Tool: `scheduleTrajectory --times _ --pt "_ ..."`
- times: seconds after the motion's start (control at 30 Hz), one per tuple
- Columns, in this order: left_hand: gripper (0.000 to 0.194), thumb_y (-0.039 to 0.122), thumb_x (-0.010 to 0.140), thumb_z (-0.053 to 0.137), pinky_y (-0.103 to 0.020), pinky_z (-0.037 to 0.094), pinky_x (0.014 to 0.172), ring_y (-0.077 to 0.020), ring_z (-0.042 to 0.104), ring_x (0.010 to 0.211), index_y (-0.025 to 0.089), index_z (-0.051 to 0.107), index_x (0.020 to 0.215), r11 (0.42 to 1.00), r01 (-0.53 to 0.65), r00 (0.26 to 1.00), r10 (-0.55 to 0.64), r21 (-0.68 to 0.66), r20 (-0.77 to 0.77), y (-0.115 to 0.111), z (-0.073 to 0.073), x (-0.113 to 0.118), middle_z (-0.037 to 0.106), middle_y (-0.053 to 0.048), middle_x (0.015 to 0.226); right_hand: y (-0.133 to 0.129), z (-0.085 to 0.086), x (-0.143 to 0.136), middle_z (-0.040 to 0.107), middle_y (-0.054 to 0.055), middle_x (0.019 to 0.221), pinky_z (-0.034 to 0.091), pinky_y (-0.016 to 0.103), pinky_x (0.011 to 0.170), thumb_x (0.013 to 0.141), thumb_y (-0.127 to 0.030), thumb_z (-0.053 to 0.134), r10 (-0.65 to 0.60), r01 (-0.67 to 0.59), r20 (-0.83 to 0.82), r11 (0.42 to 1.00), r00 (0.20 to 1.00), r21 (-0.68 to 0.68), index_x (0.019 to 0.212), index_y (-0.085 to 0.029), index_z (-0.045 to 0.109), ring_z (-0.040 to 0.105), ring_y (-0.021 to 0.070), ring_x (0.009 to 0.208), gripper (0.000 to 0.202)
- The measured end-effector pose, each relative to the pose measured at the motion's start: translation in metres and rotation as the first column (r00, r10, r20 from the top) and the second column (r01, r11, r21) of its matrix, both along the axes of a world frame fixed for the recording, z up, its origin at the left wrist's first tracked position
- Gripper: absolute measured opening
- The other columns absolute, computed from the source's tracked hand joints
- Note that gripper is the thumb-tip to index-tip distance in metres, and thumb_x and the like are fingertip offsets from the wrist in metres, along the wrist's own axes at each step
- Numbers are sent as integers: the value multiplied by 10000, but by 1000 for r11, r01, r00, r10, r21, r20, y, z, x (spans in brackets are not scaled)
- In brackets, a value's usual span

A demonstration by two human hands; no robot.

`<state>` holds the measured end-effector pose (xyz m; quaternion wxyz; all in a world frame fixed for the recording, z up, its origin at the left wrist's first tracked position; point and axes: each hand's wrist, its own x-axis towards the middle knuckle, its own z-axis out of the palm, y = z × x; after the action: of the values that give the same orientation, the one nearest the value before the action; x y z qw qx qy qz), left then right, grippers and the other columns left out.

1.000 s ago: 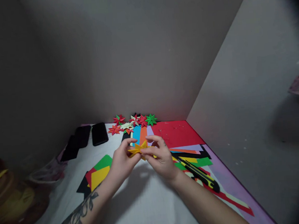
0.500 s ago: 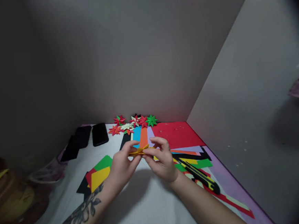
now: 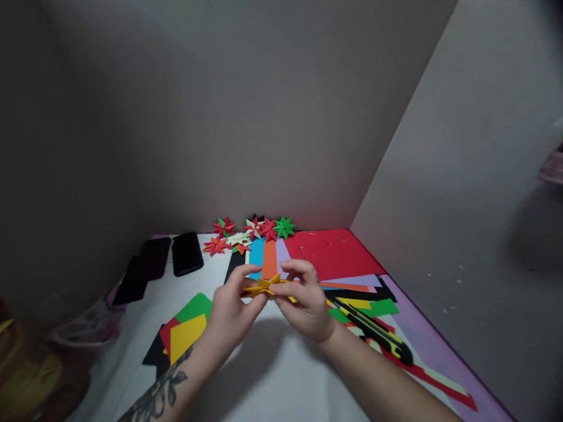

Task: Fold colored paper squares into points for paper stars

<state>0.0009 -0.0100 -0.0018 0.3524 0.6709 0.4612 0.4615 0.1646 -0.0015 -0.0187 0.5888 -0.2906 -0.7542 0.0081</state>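
A yellow folded-paper star (image 3: 268,283) is held up between my two hands, above the white table surface (image 3: 275,380). My left hand (image 3: 233,306) pinches its left side with thumb and fingers. On its other side, my right hand (image 3: 305,300) grips the star with thumb and forefinger, the fingers curled. Parts of the star are hidden behind the fingertips. Beyond the hands lie strips of coloured paper, among them an orange strip (image 3: 269,259) and a blue strip (image 3: 256,255).
Finished paper stars, a green one (image 3: 284,227) among them, line the back wall. A phone (image 3: 187,253) lies at back left, coloured paper squares (image 3: 188,335) nearer. To the right are a red sheet (image 3: 336,253), a utility knife (image 3: 379,331) and paper scraps. Grey walls enclose the back and right.
The yellow star has tipped slightly, so more of its points show between my fingers. Both hands keep their hold in nearly the same place.
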Motion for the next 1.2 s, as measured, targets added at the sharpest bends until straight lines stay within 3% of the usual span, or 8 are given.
scheduleTrajectory --times 0.33,0.57,0.73,0.87,1.2 --pt "362 180 727 615 -271 533 689 -167 670 745 196 484 1064 999 17 999 -15 -43 38 2 1 2 680 -2 781 2 -4 0 500 61 1032 525 329 718 784 -86 597 49 -49 -1 999 999 -6 864 -258 656 553 185 921 198" --pt "346 143 776 565 -249 532 670 -169 688 822 214 478 1104 988 -7 989 30 157 -148 1 -4 -4 709 -22 881 -1 -1 -2 516 74 1000 511 342 777 799 -90 559 46 -43 42 997 998 -58 845 -214 602 558 189 930 139" --pt "329 158 805 570 -280 534 653 -197 701 788 225 484 1115 923 -20 927 161 384 -338 5 -13 -9 721 -32 898 -1 3 -2 538 78 967 491 353 796 808 -80 526 47 -39 136 997 990 -61 854 -203 565 546 200 941 137" --pt "332 157 808 578 -280 538 625 -206 705 756 209 480 1120 882 -8 896 215 471 -388 7 -16 -8 724 -43 876 -1 5 -2 554 86 960 477 358 809 838 -102 490 38 -17 194 994 980 -108 876 -194 544 537 200 924 113" --pt "263 160 842 530 -274 526 560 -199 692 648 202 501 1100 759 69 823 324 647 -467 8 -21 -9 720 -51 828 -4 12 -9 522 44 819 446 296 720 829 -94 452 82 -62 55 952 995 -299 769 -194 489 527 168 816 122"
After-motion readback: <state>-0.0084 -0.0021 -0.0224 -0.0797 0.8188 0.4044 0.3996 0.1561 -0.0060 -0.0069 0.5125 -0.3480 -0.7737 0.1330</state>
